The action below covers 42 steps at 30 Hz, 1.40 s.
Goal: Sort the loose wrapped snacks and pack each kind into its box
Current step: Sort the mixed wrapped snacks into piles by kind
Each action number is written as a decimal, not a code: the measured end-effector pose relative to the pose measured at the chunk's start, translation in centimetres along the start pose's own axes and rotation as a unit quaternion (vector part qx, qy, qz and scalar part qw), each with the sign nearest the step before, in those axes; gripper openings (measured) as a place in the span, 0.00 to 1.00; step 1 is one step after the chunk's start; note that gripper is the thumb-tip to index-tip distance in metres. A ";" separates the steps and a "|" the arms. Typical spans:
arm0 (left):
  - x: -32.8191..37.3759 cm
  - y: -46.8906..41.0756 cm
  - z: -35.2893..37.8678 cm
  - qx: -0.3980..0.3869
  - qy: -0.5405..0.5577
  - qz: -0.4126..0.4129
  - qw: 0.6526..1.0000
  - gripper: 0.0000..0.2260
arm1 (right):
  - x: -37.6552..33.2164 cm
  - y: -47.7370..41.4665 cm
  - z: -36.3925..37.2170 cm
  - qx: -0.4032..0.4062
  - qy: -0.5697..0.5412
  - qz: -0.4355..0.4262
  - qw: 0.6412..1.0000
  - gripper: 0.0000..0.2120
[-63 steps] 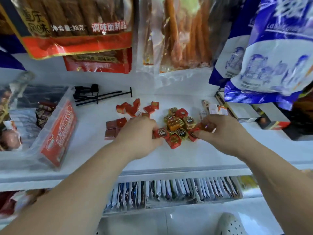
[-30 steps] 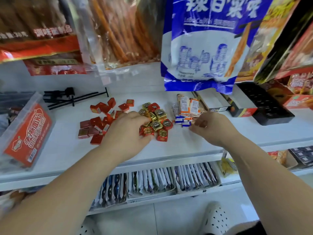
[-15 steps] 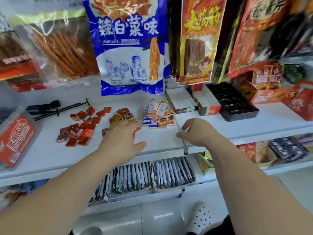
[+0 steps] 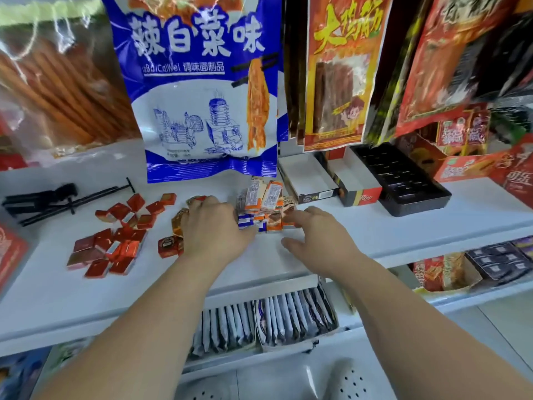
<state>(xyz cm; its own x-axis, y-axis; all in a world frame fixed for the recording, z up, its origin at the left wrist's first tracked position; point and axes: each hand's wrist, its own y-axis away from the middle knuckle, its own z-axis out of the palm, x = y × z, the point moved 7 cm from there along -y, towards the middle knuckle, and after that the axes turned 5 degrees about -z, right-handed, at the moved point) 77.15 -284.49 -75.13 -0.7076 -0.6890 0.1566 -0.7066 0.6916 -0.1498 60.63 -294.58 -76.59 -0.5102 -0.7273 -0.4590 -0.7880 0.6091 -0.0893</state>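
Three kinds of loose snacks lie on the white shelf (image 4: 403, 235). Red square snacks (image 4: 115, 241) are scattered at the left. Gold and red wrapped snacks (image 4: 168, 245) lie in the middle, mostly hidden under my left hand (image 4: 213, 232), which rests palm down with its fingertips at the orange, white and blue packets (image 4: 266, 197). My right hand (image 4: 317, 241) hovers with fingers spread, its index finger touching the packets' right edge. Behind them stand an empty white box (image 4: 305, 174), a red and black box (image 4: 356, 183) and a black tray (image 4: 403, 180).
Large snack bags (image 4: 202, 82) hang low over the back of the shelf. A black tool (image 4: 57, 197) lies at the back left, and a red-labelled clear box (image 4: 11, 252) stands at the left edge. Sachet boxes (image 4: 265, 321) fill the shelf below.
My view has swung to the right. Both hands have left the middle of the gold and red pile and shifted right to the orange, white and blue packets; the right hand has opened its fingers.
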 end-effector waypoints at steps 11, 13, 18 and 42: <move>-0.4 -2.7 2.0 0.009 0.003 0.033 0.999 0.24 | -2.2 -2.8 3.8 0.005 0.083 -0.089 0.993 0.23; -0.6 -2.6 2.0 0.019 0.009 0.041 0.999 0.21 | -2.3 -2.7 3.8 0.014 0.092 -0.087 0.992 0.21; -0.6 -2.0 1.8 0.018 0.025 0.054 0.998 0.19 | -3.2 -1.6 3.1 0.044 0.082 -0.094 0.991 0.15; 0.2 0.2 1.7 0.069 0.057 0.165 0.982 0.08 | -2.1 0.3 2.0 0.078 0.074 0.063 0.992 0.13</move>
<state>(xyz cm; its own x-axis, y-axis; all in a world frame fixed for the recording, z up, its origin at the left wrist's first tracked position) 76.91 -284.86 -76.80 -0.8986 -0.3983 0.1841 -0.4385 0.8321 -0.3396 62.11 -292.23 -77.49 -0.6558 -0.6737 -0.3407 -0.6576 0.7314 -0.1807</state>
